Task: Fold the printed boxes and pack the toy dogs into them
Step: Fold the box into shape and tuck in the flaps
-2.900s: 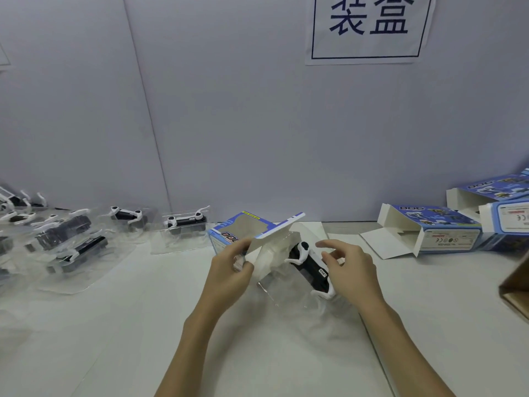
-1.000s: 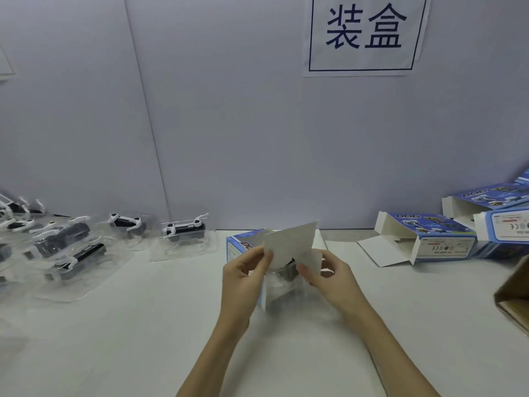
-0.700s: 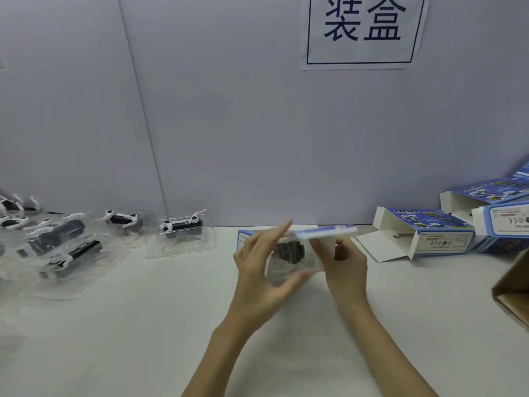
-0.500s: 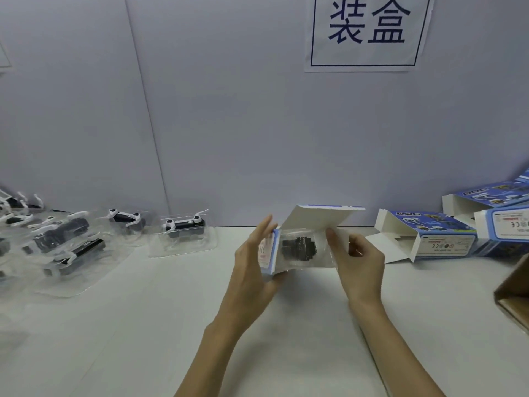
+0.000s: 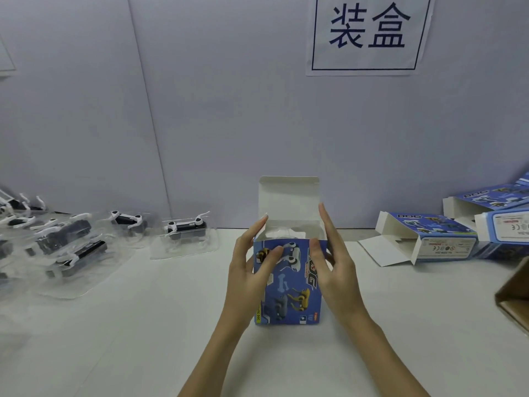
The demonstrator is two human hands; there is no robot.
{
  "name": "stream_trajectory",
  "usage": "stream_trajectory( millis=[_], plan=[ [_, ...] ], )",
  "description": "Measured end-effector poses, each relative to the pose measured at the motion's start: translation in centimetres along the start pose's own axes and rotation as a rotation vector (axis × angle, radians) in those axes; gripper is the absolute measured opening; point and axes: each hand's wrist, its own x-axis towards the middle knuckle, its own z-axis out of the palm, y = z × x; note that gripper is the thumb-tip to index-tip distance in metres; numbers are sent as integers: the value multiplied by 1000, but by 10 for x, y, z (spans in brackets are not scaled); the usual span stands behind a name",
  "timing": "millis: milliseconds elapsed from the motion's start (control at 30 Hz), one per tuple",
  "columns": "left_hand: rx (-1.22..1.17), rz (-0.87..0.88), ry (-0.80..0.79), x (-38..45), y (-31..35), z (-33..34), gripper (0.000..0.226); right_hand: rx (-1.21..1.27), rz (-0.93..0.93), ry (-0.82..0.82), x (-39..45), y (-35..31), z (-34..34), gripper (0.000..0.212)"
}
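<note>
White table [image 5: 143,325]: box [image 5: 289,293] (upright) between hands.

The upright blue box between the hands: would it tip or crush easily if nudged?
Probably tips readily: the blue box stands on a narrow end. Its thin card walls likely dent under a squeeze. The open lid flap looks floppy.
</note>
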Motion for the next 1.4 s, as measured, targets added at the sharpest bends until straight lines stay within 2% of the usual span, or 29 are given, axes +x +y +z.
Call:
stream_trajectory(
  millis=[67,233,367,500,533,633,667,700,800,933,1033,1100,1200,1267,1333,1400],
  plan=[
    [21,-21,-19,1,-2,-2,51,-29,-22,10,0,1,0,43],
    [95,1,-47,5,-2,-7,34,-74,21,66,4,1,4,54],
    [205,24,14,15,-3,-6,30,-92,-5,153,9,0,10,24],
    [171,9,36,21,-3,-6,33,40,52,174,9,0,11,9],
    [134,-27,29,21,-2,-6,35,71,45,174,9,-3,11,15],
    [-11,-72,-16,19,1,-6,39,167,-9,164,9,-6,10,57],
    [-68,-61,-29,18,3,-5,42,187,-12,157,9,-5,10,62],
    [-108,-47,-33,17,6,-5,46,189,-15,144,8,-4,10,59],
    [-85,-19,-46,18,7,-8,60,200,-6,89,5,0,6,31],
    [51,14,-108,17,-1,-14,45,306,56,87,4,4,-3,38],
    [55,12,-124,14,-5,-10,40,227,42,79,4,1,-4,38],
    [16,1,-124,14,-6,-9,36,154,54,55,2,0,0,29],
    [-38,19,-141,14,-9,-7,34,-42,15,29,-1,0,5,35],
    [-40,40,-96,12,-12,-3,37,-46,11,52,-1,-2,7,35],
    [131,106,44,9,-15,-2,51,-7,0,139,-3,-2,10,36],
    [474,216,146,6,-21,-3,70,54,16,252,-4,-2,13,38]
  ],
)
